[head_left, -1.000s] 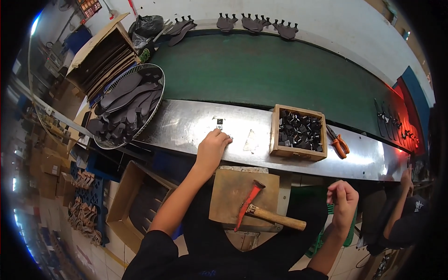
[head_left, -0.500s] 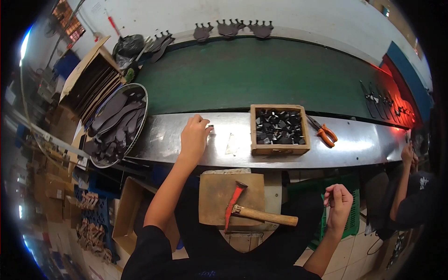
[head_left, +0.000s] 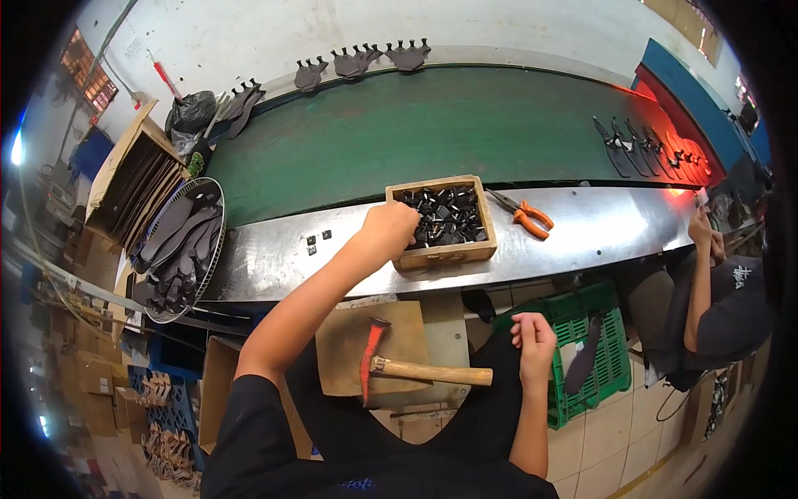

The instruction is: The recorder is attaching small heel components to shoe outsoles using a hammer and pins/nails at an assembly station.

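Note:
My left hand (head_left: 391,229) reaches over the left wall of a wooden box (head_left: 445,256). Its bent fingertips dip among the small black pieces (head_left: 445,218) that fill it; what they grip is hidden. Left of the box, three similar black pieces (head_left: 327,234) lie on the metal strip (head_left: 274,258). My right hand (head_left: 534,339) is held above my right thigh with its fingers curled in, and nothing shows in them. A hammer (head_left: 428,371) with a red head and wooden handle lies on a brown board (head_left: 341,353) in front of me.
Orange-handled pliers (head_left: 528,218) lie right of the box. A green belt (head_left: 374,125) runs behind the metal strip. Dark soles fill a wire basket (head_left: 218,249) at left. A green crate (head_left: 611,366) stands at right, near a co-worker's arm (head_left: 698,283).
My left hand has moved from the metal strip to the box of black pieces. Three black pieces now show on the strip. The view has shifted, and my right hand remains curled.

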